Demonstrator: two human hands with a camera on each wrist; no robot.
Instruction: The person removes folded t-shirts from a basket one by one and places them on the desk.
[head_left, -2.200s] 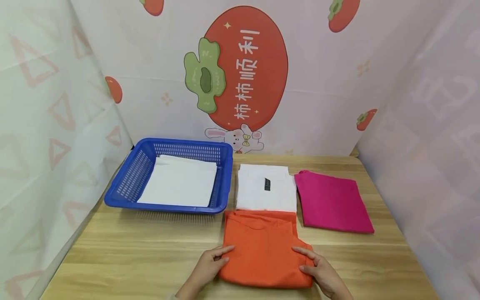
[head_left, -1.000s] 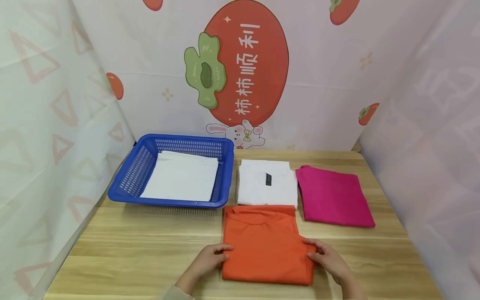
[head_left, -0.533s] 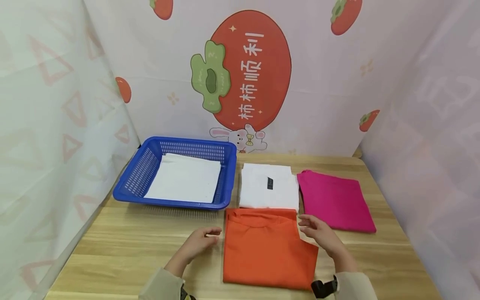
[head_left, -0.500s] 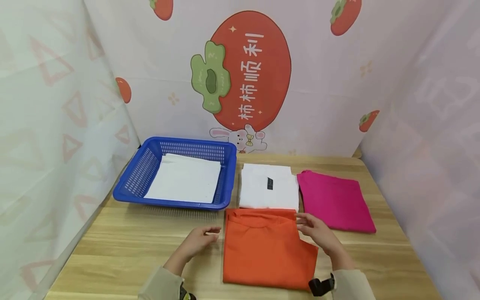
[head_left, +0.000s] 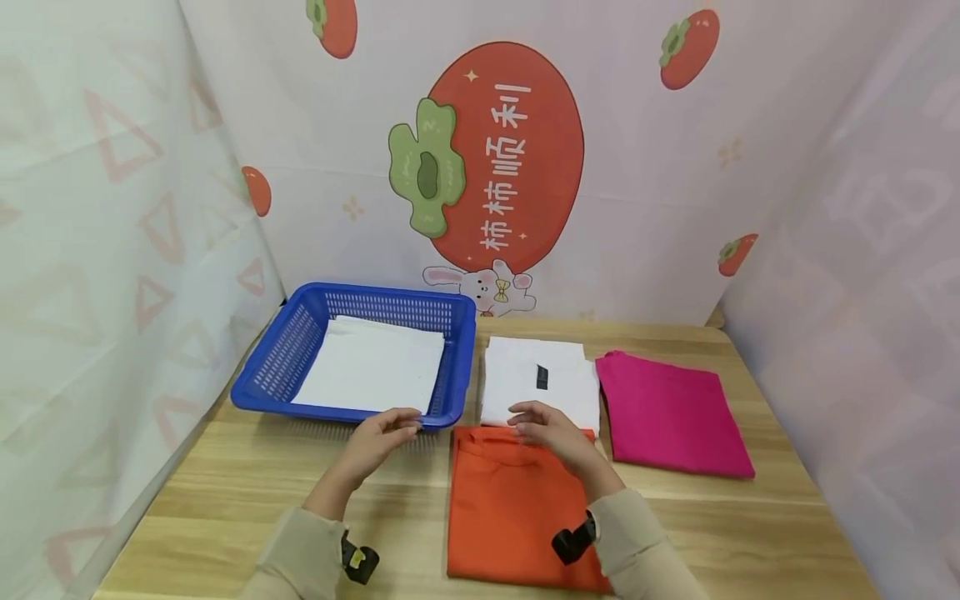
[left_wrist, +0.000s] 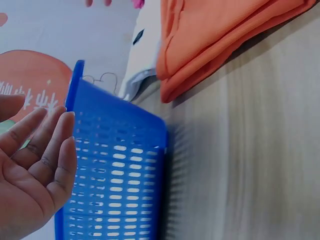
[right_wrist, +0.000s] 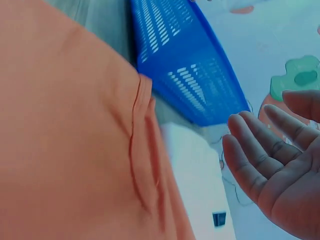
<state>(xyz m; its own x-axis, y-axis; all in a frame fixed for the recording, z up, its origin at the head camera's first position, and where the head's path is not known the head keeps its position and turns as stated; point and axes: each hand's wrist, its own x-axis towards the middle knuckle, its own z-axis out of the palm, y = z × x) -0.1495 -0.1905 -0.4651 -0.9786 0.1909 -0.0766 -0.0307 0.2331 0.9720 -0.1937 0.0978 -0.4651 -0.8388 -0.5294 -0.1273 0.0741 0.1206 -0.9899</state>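
Note:
My left hand (head_left: 372, 447) hovers just in front of the blue basket's (head_left: 247, 402) near right corner, fingers relaxed and holding nothing. Over the far end of the orange shirt (head_left: 517, 508) is my right hand (head_left: 553, 433), also holding nothing, its fingers loosely bent. The orange shirt lies folded on the table, and the right forearm covers part of it. Behind it sits a folded white shirt (head_left: 517, 379) with a dark label. In the left wrist view the left hand's fingers (left_wrist: 47, 155) appear beside the basket wall; the right wrist view shows the right palm (right_wrist: 295, 190) apart from the cloth.
A folded white cloth (head_left: 367, 367) lies inside the basket. To the right is a folded magenta cloth (head_left: 675, 417). The wooden table (head_left: 750, 533) ends at a printed fabric backdrop (head_left: 637, 167), with more hanging fabric on both sides.
Both hands have let go of the orange shirt's sides and moved up and forward. The left hand is now near the basket, and the right has shifted left over the shirt.

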